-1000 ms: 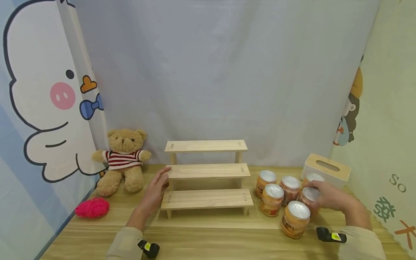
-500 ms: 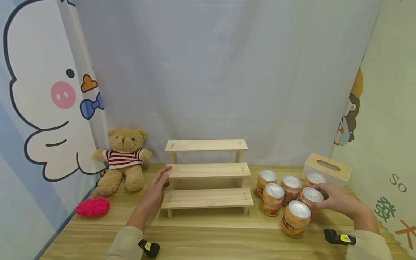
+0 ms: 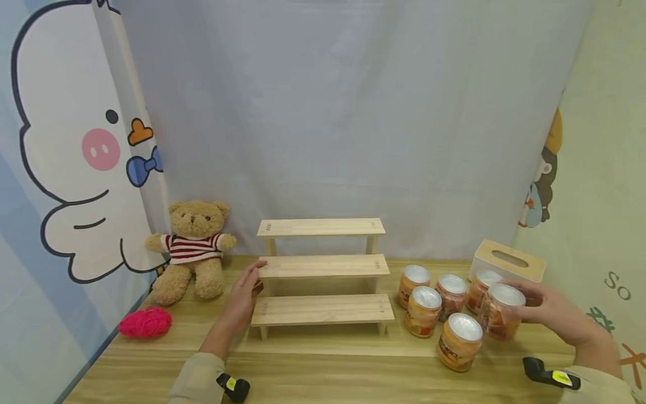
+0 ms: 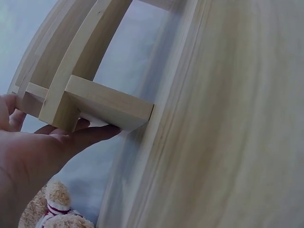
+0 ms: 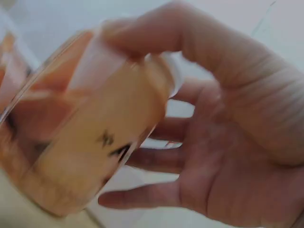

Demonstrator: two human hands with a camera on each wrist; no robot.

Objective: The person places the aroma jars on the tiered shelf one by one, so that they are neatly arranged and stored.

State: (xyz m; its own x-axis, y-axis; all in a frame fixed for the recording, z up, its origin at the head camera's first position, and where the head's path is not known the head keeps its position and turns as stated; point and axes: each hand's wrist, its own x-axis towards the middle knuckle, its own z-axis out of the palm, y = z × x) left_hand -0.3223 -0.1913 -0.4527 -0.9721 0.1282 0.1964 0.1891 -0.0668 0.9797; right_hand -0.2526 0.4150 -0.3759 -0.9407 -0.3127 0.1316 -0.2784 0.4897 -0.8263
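Observation:
A three-step wooden stand is upright on the table. My left hand grips its left end at the middle step; in the left wrist view, fingers lie along the step's end and against the side support. To the right, my right hand holds a clear jar of orange-coloured food with a silvery lid, thumb and fingers around its upper part. In the right wrist view this jar is tilted and blurred, its label partly readable. Other similar jars stand close by, one in front.
Several more jars cluster between the stand and my right hand. Behind them is a tissue box with a wooden lid. A teddy bear in a striped shirt and pink yarn are on the left. A grey curtain hangs behind.
My right hand has taken hold of a jar in the cluster and drawn it up and to the right, apart from the front jar. The left hand stays on the stand.

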